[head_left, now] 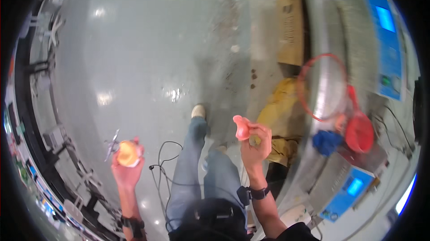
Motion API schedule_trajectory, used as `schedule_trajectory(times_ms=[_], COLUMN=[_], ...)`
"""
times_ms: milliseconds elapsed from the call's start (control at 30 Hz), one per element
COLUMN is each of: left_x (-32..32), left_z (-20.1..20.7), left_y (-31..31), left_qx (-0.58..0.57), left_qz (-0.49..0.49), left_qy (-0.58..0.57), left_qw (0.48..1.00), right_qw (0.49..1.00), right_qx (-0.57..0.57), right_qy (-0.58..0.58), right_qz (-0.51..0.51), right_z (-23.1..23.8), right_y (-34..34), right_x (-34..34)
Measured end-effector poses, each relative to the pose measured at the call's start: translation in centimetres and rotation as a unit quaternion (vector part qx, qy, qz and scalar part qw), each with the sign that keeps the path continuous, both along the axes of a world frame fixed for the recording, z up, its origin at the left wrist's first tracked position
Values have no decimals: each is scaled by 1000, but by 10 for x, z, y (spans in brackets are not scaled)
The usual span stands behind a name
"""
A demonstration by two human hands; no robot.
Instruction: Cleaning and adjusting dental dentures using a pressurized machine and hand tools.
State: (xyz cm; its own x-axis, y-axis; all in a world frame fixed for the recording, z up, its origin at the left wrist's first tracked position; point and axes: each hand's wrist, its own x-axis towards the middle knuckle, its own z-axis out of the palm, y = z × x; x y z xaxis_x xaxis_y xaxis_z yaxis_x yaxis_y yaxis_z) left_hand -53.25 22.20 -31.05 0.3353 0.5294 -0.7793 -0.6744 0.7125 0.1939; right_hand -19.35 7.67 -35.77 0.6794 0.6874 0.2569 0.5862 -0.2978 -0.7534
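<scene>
At the lower left, my left hand [126, 171] is closed around a rounded yellow-orange piece with a white lower edge [128, 153], which looks like a dental cast. A thin silver strip or tool [111, 146] sticks out beside it; whether the fingers grip it too, I cannot tell. Right of my legs, my right hand [258, 148] pinches a curved pink piece [242, 128], much like a denture plate, between thumb and fingers. The two hands are well apart, both held above the floor.
Black cables [162, 169] lie on the grey floor [143, 39] by my legs. Along the right run a metal bench edge [323, 97], a cardboard box [291, 28] and a yellow sack [280, 109]. On the bench are a red ladle-like scoop [359, 132], blue cloth [326, 142] and blue-fronted machines [389, 48].
</scene>
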Motion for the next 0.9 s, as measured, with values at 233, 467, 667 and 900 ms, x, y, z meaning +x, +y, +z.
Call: schedule_trajectory(times_ms=[233,467,667,900], left_x=[207,366,505,621], left_z=[167,236,146,10], left_y=[67,82,82,105], left_qx=[105,195,283,439], left_qz=[-248,-339,-461,-493], left_qy=[-194,-168,21,216], left_qw=[943,905,841,720], right_qw=[997,952,914,842], right_qx=[31,161,196,273], right_qy=[-7,133,206,383], right_qz=[-73,-224,-289,-265], right_z=[235,274,287,323], right_y=[-10,-60,-93,-70], right_x=[52,115,158,209])
